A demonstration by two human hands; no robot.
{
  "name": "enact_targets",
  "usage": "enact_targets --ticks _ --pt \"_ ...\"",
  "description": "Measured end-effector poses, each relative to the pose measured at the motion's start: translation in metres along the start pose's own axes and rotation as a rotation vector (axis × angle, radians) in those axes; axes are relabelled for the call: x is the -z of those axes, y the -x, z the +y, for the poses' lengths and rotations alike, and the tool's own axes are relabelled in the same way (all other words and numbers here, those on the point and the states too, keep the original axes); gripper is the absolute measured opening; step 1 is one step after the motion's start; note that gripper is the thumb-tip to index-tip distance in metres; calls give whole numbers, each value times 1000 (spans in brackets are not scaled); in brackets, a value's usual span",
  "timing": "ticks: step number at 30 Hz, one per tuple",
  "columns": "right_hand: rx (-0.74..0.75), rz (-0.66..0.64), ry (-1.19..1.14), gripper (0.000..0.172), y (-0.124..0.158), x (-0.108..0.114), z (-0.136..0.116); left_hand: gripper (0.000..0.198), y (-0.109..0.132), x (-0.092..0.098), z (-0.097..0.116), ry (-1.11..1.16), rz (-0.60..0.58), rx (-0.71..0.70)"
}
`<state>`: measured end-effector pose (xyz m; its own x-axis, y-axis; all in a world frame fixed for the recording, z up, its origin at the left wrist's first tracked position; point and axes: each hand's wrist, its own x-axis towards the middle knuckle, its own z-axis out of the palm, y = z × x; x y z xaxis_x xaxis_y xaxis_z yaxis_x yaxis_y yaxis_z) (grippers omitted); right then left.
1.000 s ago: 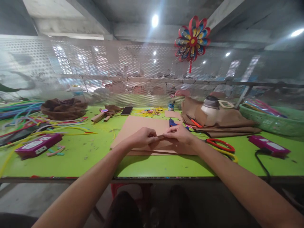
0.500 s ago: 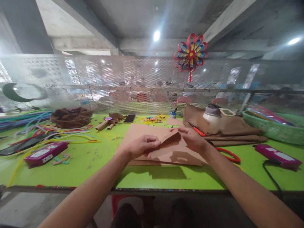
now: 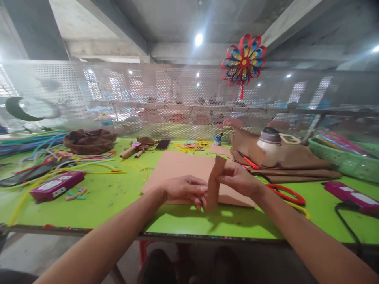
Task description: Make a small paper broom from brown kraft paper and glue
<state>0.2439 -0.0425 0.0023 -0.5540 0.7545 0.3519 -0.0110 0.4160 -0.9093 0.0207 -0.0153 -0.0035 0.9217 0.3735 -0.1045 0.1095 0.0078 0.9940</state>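
A strip of brown paper [image 3: 213,185] stands upright between my hands, its lower end blurred. My right hand [image 3: 238,179] pinches its upper right edge between thumb and fingers. At its lower left edge, my left hand [image 3: 188,189] has its fingertips closed against the strip; whether they grip it firmly is hard to see. Beneath both hands lies a large sheet of light brown paper [image 3: 174,167], partly covered by them and their shadows. Red-handled scissors [image 3: 287,193] rest right of my right forearm.
Purple boxes [image 3: 57,186] sit at left and right, the right one with a black cable. Colourful pipe cleaners [image 3: 38,157] spread at far left near a brown fabric bundle [image 3: 90,142]. Behind the sheet is a phone [image 3: 162,144]. A white jar [image 3: 269,144] and green basket [image 3: 343,157] stand right.
The brown paper strip has turned from slanting flat over the sheet to upright. My left hand has moved slightly right and down, and my right hand now pinches the strip's upper part.
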Motion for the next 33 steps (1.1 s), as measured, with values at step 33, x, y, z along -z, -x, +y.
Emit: enact_targets --ticks 33 --pt "-18 -80 966 17 -18 -18 36 24 -5 24 -13 -1175 462 19"
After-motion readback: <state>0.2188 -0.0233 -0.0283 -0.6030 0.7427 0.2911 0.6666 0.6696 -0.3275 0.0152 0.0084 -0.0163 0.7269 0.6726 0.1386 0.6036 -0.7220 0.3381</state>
